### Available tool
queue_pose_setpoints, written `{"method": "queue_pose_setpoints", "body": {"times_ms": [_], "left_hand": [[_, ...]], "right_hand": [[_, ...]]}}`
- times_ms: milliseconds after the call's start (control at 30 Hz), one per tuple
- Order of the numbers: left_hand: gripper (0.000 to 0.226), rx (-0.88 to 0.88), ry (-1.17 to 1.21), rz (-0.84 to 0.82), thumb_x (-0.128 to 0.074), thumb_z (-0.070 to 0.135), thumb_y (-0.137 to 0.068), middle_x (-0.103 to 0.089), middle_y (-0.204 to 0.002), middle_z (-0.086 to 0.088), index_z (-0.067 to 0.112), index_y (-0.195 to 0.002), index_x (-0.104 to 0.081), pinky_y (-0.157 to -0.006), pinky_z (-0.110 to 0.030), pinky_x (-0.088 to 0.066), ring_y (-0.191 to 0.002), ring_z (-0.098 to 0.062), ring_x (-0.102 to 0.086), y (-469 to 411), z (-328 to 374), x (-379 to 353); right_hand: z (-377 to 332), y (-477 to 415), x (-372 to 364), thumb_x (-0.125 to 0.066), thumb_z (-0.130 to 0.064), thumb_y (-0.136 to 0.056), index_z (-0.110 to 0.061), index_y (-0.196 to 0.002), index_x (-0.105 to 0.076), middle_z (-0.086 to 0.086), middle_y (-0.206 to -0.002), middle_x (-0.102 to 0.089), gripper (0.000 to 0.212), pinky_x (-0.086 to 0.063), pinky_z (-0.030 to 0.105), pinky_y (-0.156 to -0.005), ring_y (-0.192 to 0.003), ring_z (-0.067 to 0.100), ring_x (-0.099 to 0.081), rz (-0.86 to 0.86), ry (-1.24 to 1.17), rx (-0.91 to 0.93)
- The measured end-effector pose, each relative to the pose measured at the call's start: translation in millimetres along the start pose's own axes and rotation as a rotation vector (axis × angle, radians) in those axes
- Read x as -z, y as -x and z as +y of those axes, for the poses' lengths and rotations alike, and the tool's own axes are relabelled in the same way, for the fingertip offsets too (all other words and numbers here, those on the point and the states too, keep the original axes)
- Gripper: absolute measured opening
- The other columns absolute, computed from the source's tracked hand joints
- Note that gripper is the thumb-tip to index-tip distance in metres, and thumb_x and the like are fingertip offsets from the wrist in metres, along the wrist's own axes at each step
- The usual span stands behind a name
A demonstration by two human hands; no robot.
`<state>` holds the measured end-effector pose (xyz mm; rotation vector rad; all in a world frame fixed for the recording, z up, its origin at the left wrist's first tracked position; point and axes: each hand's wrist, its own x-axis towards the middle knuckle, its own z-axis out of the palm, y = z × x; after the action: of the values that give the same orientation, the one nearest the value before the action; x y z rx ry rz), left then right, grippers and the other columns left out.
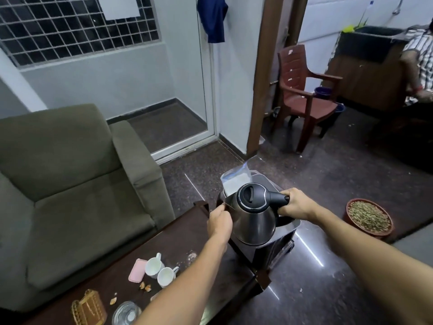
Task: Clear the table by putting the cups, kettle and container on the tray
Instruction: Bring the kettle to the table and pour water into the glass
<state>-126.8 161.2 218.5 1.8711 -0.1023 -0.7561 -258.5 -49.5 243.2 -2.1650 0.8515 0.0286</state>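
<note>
1. Your right hand [296, 204] is clamped round the handle of the electric kettle [254, 221], and your left hand [219, 222] pinches its spout. The kettle is at the steel tray [290, 227] on the far end of the table [187, 235]; whether it touches the tray is unclear.
2. The tray looks to overhang the edge, so weight set off-centre may tip it.
3. Drawing your left hand back could knock the white cups [153, 265] and the pink container [137, 270].
</note>
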Motion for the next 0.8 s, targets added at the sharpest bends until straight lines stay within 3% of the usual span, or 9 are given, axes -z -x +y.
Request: {"method": "queue_pose_setpoints", "body": {"times_ms": [133, 333, 467, 700, 800], "left_hand": [[0.037, 0.021, 0.001, 0.007, -0.046, 0.028, -0.081, -0.079, -0.104, -0.001, 0.031, -0.101, -0.077, -0.091, -0.033, -0.050, -0.108, -0.028, -0.067, -19.0, 2.8, -34.7], [0.023, 0.078, -0.064, 0.020, -0.050, 0.023, -0.088, -0.077, -0.095, -0.001, 0.017, -0.097, -0.070, -0.084, -0.034, -0.050, -0.101, -0.031, -0.068, -53.6, -7.1, -71.3], [0.021, 0.096, -0.129, -0.012, -0.049, 0.022, -0.087, -0.076, -0.093, -0.005, 0.010, -0.094, -0.065, -0.091, -0.039, -0.054, -0.100, -0.034, -0.069, -74.3, -18.3, -91.1], [0.035, 0.125, -0.171, -0.087, -0.041, 0.029, -0.081, -0.078, -0.101, 0.005, 0.037, -0.095, -0.073, -0.097, -0.038, -0.051, -0.105, -0.028, -0.067, -104.8, -27.3, -111.8], [0.046, 0.145, -0.159, -0.126, -0.040, 0.030, -0.076, -0.079, -0.104, 0.010, 0.051, -0.099, -0.073, -0.103, -0.041, -0.053, -0.109, -0.027, -0.069, -114.7, -30.9, -121.4]], "right_hand": [[31.7, -24.5, 14.3, -0.066, -0.013, -0.054, -0.021, -0.059, -0.058, -0.011, -0.053, -0.053, 0.012, -0.042, 0.023, -0.052, -0.050, 0.004, -0.050, -0.026, -0.018, -0.019], [65.0, -63.8, 19.9, -0.063, -0.015, -0.053, -0.024, -0.057, -0.057, -0.013, -0.051, -0.053, 0.011, -0.041, 0.019, -0.047, -0.047, 0.002, -0.050, -0.078, -0.011, -0.034], [91.2, -86.4, 15.5, -0.061, -0.018, -0.052, -0.026, -0.057, -0.056, -0.014, -0.049, -0.051, 0.011, -0.038, 0.017, -0.046, -0.046, 0.001, -0.048, -0.099, 0.012, -0.046], [131.4, -118.4, 0.5, -0.062, -0.015, -0.054, -0.008, -0.069, -0.061, -0.010, -0.054, -0.054, 0.016, -0.039, 0.014, -0.047, -0.046, -0.001, -0.048, -0.108, -0.014, -0.073], [143.3, -127.3, 0.7, -0.061, -0.015, -0.053, -0.014, -0.062, -0.057, -0.009, -0.055, -0.052, 0.010, -0.039, 0.016, -0.048, -0.048, 0.001, -0.047, -0.127, -0.029, -0.090]]}}
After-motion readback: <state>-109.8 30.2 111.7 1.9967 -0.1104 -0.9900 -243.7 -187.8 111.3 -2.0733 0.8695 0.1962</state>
